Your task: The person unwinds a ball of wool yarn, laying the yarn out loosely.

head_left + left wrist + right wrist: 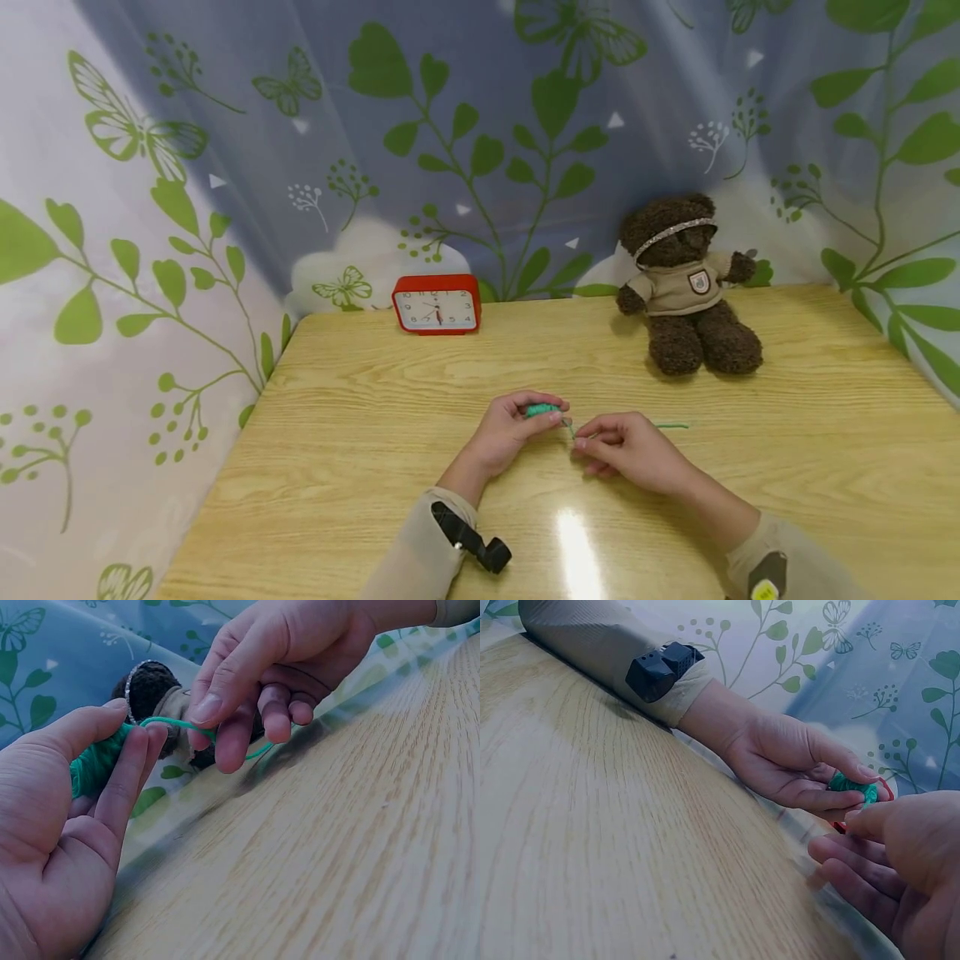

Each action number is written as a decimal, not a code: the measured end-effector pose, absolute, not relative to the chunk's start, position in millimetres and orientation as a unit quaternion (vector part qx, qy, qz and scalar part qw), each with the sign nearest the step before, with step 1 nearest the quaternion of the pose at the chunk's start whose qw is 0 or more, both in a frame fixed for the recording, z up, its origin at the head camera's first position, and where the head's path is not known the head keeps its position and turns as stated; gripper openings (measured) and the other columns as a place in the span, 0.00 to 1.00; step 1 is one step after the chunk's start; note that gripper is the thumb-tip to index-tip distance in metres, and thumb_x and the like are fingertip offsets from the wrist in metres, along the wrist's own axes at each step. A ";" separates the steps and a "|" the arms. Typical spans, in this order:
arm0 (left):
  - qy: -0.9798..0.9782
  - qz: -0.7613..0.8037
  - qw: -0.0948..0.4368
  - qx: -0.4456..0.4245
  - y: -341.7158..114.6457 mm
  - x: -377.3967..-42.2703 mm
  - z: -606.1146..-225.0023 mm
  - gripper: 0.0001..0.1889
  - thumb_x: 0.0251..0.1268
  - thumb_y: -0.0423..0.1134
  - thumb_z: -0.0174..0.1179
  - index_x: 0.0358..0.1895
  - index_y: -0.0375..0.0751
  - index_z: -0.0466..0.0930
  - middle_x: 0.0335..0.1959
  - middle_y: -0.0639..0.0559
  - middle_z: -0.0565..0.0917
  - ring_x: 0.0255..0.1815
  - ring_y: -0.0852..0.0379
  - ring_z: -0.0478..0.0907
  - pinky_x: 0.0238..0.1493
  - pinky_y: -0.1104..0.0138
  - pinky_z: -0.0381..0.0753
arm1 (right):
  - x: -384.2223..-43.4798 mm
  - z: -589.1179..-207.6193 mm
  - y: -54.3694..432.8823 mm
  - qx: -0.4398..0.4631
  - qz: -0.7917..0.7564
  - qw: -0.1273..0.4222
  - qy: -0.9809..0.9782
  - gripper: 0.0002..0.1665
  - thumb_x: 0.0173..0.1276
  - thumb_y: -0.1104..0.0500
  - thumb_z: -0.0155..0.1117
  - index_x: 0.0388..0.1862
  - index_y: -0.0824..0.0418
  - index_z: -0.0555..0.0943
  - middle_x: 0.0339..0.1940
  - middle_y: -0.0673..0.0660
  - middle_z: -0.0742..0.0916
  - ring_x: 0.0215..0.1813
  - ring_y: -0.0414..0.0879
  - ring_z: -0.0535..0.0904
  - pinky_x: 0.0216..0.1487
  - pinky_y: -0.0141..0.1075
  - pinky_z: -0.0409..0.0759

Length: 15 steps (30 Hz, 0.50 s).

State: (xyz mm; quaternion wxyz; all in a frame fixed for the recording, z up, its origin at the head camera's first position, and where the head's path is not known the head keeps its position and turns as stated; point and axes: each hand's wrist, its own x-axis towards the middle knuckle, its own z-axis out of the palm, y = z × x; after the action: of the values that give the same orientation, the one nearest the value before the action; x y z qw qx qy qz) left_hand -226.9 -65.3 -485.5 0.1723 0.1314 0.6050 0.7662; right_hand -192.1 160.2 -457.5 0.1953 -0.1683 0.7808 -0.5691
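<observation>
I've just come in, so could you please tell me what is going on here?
A person's left hand holds a bundle of green yarn, and their right hand pinches the green strand running from it; its end shows beyond that hand. Both hands are above the pale wooden table. At its back are a red rectangular clock and a dark brown plush bear.

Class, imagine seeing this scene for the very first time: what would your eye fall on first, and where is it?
Probably the red clock, standing near the far edge of the wooden table, with a brown teddy bear farther right in front of the leaf-patterned curtain. Nearer the viewer, a small bundle of green yarn stands out in the left hand, while the right hand pinches its strand.
</observation>
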 end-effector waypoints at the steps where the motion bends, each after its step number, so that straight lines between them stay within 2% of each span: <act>1: 0.604 0.766 0.174 0.132 -65.4 -226.9 -485.5 0.15 0.67 0.30 0.63 0.54 0.28 0.81 0.52 0.43 0.86 0.48 0.57 0.87 0.56 0.66 0.86 | -192.2 -457.6 160.0 -0.170 -0.569 0.199 0.780 0.21 0.74 0.53 0.62 0.53 0.71 0.81 0.43 0.64 0.90 0.37 0.51 0.89 0.36 0.38 0.90; 7: 0.597 0.772 0.178 0.128 -66.1 -227.4 -485.5 0.14 0.68 0.29 0.62 0.55 0.27 0.80 0.51 0.45 0.86 0.48 0.56 0.87 0.58 0.64 0.85 | -192.8 -456.2 161.4 -0.186 -0.550 0.200 0.789 0.17 0.75 0.53 0.61 0.47 0.68 0.83 0.41 0.61 0.90 0.37 0.50 0.88 0.37 0.37 0.90; 15: 0.589 0.784 0.164 0.109 -65.5 -228.7 -487.1 0.15 0.68 0.28 0.62 0.55 0.25 0.80 0.51 0.41 0.86 0.46 0.56 0.88 0.58 0.63 0.85 | -195.1 -449.7 170.7 -0.175 -0.531 0.152 0.815 0.15 0.75 0.55 0.60 0.44 0.68 0.83 0.32 0.62 0.84 0.28 0.48 0.83 0.29 0.37 0.85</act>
State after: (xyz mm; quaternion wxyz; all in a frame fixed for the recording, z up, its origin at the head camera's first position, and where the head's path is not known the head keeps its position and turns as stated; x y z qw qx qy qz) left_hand -228.7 -65.5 -487.1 0.1636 0.1091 0.5892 0.7837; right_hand -195.1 170.7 -449.7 0.1517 -0.1746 0.8152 -0.5309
